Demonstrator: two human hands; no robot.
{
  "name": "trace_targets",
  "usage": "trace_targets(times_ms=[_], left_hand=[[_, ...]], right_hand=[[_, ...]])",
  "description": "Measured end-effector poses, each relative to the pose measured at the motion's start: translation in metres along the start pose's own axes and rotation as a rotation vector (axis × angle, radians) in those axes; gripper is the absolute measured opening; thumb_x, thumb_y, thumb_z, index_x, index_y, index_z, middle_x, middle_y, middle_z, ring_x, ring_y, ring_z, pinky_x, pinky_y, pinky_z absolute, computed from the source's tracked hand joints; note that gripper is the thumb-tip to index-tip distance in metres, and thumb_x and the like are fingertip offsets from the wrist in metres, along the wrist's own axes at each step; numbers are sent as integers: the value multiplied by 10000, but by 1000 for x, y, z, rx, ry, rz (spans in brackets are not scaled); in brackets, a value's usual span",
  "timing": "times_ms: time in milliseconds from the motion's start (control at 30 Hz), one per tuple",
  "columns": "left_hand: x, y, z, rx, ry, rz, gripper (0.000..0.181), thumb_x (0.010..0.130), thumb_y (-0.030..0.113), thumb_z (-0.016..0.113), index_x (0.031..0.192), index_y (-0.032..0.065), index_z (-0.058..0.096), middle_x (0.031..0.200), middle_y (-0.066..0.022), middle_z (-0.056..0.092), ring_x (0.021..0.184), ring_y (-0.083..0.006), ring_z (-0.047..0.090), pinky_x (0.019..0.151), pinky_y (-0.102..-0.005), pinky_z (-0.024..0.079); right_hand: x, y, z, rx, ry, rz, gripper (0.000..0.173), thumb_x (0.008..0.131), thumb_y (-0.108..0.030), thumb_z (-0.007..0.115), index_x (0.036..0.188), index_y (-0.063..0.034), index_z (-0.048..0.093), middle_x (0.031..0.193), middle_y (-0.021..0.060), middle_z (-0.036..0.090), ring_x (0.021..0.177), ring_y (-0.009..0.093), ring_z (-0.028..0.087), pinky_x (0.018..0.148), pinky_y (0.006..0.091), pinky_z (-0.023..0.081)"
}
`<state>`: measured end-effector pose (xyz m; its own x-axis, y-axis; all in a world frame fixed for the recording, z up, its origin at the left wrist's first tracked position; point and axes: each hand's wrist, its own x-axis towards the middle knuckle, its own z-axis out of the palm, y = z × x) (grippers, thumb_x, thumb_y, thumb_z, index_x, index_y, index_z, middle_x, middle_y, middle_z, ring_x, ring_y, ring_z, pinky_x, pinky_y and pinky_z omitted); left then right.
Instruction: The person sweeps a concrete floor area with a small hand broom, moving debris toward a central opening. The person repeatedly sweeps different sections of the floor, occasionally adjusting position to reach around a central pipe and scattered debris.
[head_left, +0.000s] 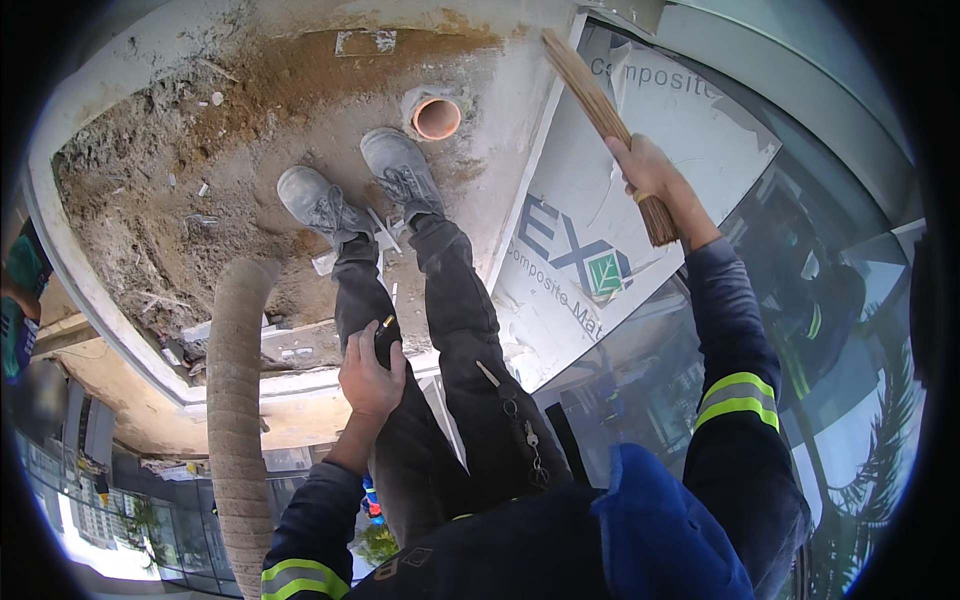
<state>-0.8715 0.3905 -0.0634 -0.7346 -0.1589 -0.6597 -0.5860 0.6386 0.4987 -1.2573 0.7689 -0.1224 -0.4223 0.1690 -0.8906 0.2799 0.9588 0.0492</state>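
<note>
My right hand (646, 166) is closed around a bundled stick broom (589, 90), whose bristles reach up to the low white edge of the planter-like bed. My left hand (373, 371) is by my thigh, its fingers curled on a small black object (386, 337) with a brass-coloured tip; its kind cannot be told. Both of my dusty work shoes (397, 169) stand on the dirty concrete and soil. Just beyond them an orange pipe (436, 118) opens upward from the floor. Keys (532, 442) hang at my trousers.
Loose soil and rubble (165, 187) lie at the left of the bed, inside a raised rim (82, 300). A palm trunk (236, 420) rises at the left. Composite panel sheeting (637, 195) and reflective glass (810, 300) are at the right. Part of another person (22, 300) shows at the far left.
</note>
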Motion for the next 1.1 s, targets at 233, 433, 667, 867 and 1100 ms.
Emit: trace_targets(times_ms=[233,433,667,867,1100], left_hand=[[0,-2,-1,9,3,-33,491,896,230,753,1329,47,613,1145,-148,655,1023,-362,684,852,-447,571],[-5,-2,2,-13,2,-9,498,899,242,747,1333,43,609,1139,-154,653,1012,-371,682,836,-454,570],[0,-4,7,-11,9,5,497,904,255,742,1334,43,610,1143,-157,653,1007,-376,683,830,-460,569],[-2,-1,3,1,5,-29,491,912,256,735,1338,49,608,1151,-159,651,1018,-376,681,843,-464,566],[6,-2,3,19,-3,15,479,918,250,729,1333,42,609,1141,-161,653,1010,-377,681,838,-463,567]], right_hand=[[3,32,130,59,-296,261,598,1024,-421,538,1074,163,658,823,204,705,703,302,736,692,438,575],[-20,20,33,177,-10,58,615,1049,-507,537,781,42,603,600,116,595,484,207,635,438,368,515],[20,51,137,101,-202,240,629,1019,-468,554,936,145,669,658,157,662,546,282,680,570,437,556],[-52,61,100,-45,-50,54,668,1031,-474,574,1076,190,630,755,205,696,630,300,735,673,431,600],[42,23,151,235,-200,105,643,1040,-503,525,962,125,639,683,153,659,527,262,667,523,409,544]])
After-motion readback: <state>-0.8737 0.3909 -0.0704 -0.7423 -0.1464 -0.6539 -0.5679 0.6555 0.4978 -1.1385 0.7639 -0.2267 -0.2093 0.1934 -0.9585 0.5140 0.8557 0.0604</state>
